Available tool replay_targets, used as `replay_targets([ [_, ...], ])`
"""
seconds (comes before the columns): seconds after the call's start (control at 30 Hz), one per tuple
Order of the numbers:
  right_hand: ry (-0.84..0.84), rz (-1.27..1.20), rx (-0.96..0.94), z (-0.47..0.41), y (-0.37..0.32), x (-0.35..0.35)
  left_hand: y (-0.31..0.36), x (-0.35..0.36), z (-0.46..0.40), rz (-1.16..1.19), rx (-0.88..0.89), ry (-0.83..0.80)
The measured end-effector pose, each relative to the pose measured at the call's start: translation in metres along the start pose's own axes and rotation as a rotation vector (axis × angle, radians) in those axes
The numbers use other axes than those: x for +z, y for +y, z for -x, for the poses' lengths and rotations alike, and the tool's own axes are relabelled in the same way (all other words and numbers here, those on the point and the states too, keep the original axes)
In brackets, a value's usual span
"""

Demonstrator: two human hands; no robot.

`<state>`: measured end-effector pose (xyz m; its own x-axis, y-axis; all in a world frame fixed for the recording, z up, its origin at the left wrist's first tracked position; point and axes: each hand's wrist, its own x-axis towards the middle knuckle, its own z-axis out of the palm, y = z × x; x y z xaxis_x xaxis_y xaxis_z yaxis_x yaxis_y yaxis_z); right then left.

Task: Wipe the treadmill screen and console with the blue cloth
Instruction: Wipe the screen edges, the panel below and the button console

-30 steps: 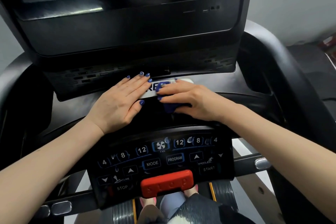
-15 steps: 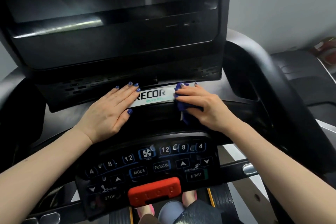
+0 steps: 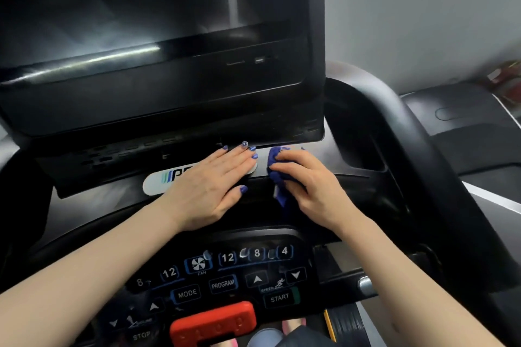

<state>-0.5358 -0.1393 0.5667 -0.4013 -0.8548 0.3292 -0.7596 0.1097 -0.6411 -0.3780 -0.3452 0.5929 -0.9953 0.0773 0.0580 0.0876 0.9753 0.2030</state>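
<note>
A large dark screen tops the black treadmill console. Below it runs a white logo strip. My left hand lies flat, fingers together, over the right part of that strip. Just to its right, my right hand presses a bunched blue cloth onto the console ledge; most of the cloth is hidden under the fingers. A button panel with number, MODE, PROGRAM and START keys sits nearer to me.
A red stop bar lies at the panel's lower edge. The right handrail curves around the console. A second treadmill deck stands at the right by the grey wall. My feet show below the panel.
Both hands have slid right along the ledge: the left hand now covers the logo's right part, baring its left end, and the cloth has moved past the strip's right end.
</note>
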Motion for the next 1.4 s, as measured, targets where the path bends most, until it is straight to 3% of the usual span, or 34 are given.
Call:
replay_targets([
  [0.2,0.169,-0.023,0.15,-0.001,0.018,-0.007,0.012,0.004,-0.022,-0.032,0.018,0.002],
  [0.37,0.113,-0.065,0.098,0.01,0.032,-0.012,0.016,0.008,-0.03,-0.103,0.015,-0.008],
  [0.53,0.212,-0.083,0.226,0.003,0.046,-0.018,0.017,0.006,-0.031,-0.105,0.014,-0.023],
  [0.7,0.143,-0.138,0.136,0.014,0.058,-0.026,0.019,0.007,-0.031,-0.107,0.009,-0.031],
  [1.17,0.289,-0.129,0.265,-0.006,0.096,-0.036,0.02,0.004,-0.034,-0.111,0.01,-0.022],
  [1.4,0.125,-0.078,0.168,-0.073,0.132,-0.053,0.018,0.006,-0.034,-0.105,0.015,-0.008],
])
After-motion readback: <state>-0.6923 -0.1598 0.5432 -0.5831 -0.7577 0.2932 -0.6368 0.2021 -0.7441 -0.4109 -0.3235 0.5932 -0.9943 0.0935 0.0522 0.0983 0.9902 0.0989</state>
